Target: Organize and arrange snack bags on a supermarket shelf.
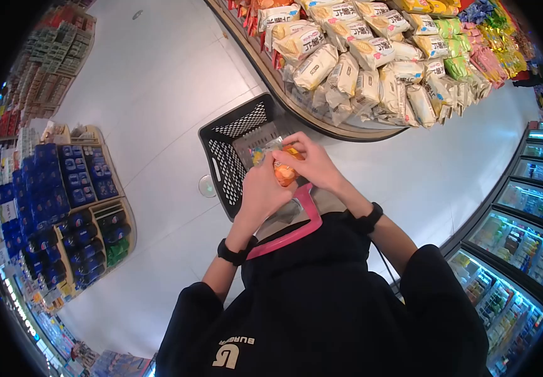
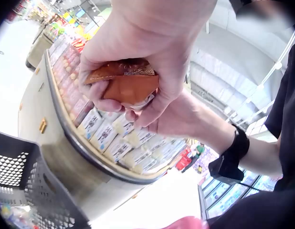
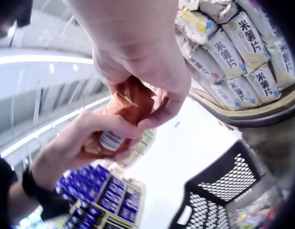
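Both my hands hold an orange snack packet [image 1: 285, 174] above the near side of a black basket [image 1: 211, 135]. My left hand [image 1: 260, 188] grips it from the left, fingers curled round it. From the other side my right hand [image 1: 315, 164] pinches the packet's upper end between thumb and fingers. In the right wrist view, a white barcode [image 3: 111, 140] shows on the orange wrapper beside the left thumb. The left wrist view shows a folded brown-orange end of the packet [image 2: 131, 89]. Colourful clear-wrapped packages [image 3: 254, 214] lie inside the basket.
A pink handle [image 1: 307, 213] stands between the basket and my body. Ahead to the right, a curved display [image 1: 372, 133] is heaped with bagged snacks. Shelves of blue packs [image 1: 39, 182] stand at left, lit refrigerated cases [image 1: 510, 239] at right. Pale floor [image 1: 164, 94] lies between.
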